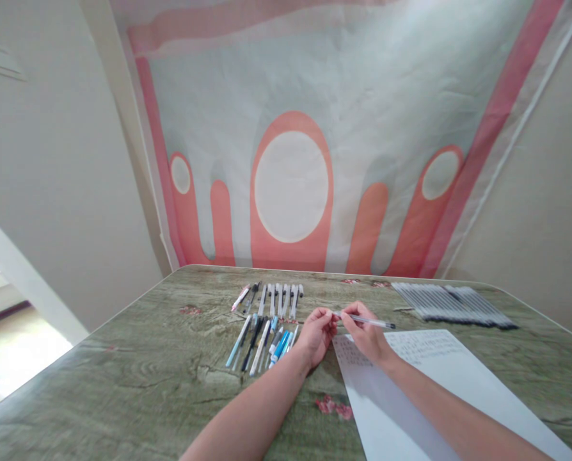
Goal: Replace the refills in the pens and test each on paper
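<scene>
A clear pen (370,321) with a dark end pointing right is pinched in my right hand (365,330), above the top edge of the paper. My left hand (318,333) is closed at the pen's left end, its fingertips close to those of my right hand; what lies between them is too small to make out. White paper (425,397) with rows of handwriting near its top lies under my right forearm. Left of my hands are blue, black and white pens (258,344), with a row of clear pens (281,299) behind them.
Many clear pens with dark tips (453,304) lie side by side at the table's back right. A white-and-pink pen (240,298) lies at the back left. The wooden-patterned table (161,371) ends at a wall hanging (290,186).
</scene>
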Demonstrator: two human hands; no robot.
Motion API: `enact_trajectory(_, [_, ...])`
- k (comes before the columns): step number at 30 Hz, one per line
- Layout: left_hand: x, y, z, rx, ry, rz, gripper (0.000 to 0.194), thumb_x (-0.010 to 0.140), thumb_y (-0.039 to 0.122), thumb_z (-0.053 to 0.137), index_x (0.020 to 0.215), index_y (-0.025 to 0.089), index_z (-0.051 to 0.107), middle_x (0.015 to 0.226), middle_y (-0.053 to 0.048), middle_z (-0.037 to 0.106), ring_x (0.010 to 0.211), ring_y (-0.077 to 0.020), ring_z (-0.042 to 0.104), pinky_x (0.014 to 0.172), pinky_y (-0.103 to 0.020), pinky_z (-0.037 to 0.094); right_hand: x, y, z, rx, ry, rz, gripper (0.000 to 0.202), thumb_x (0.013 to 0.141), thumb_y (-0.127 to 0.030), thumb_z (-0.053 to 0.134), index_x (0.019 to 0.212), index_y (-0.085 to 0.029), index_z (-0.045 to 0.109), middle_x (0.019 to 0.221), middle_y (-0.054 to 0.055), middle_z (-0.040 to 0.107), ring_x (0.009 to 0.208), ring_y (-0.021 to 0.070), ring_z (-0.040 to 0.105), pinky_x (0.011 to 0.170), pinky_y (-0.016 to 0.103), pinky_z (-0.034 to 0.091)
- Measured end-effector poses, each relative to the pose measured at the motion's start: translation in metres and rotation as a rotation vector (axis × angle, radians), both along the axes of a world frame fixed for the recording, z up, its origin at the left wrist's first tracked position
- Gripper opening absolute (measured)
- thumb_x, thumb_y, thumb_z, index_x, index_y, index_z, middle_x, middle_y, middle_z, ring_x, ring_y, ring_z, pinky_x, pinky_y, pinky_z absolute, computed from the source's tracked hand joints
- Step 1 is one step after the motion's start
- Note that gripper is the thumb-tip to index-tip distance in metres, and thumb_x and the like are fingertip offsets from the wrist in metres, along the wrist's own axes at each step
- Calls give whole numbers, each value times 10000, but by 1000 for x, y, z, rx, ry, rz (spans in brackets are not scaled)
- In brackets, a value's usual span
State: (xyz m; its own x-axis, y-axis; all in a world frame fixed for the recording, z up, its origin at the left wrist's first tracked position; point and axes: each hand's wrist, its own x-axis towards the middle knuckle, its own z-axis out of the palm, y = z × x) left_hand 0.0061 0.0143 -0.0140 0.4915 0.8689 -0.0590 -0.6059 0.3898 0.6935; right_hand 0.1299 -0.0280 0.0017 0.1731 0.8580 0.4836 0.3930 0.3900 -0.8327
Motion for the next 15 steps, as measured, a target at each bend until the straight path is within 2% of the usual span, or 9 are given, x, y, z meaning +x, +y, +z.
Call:
enact_trajectory(10, [0,-3,2,69,68,12,255,616,292,729,686,139,536,673,-5,591,571,-63,496,591,-183,353,1,0,3,6,1,-6,139,792,-306,494,720,-188,478,635,-22,485,573,119,457,536,235,372])
enact_trajectory(15, [4,-5,4,60,98,30,267,676,365,676,733,116,597,699,-39,611,612,-90,521,620,-213,376,7,8,0,-45,120,-57,167,768,-340,505,684,-196,490,621,-11,511,593,141,485,557,257,401])
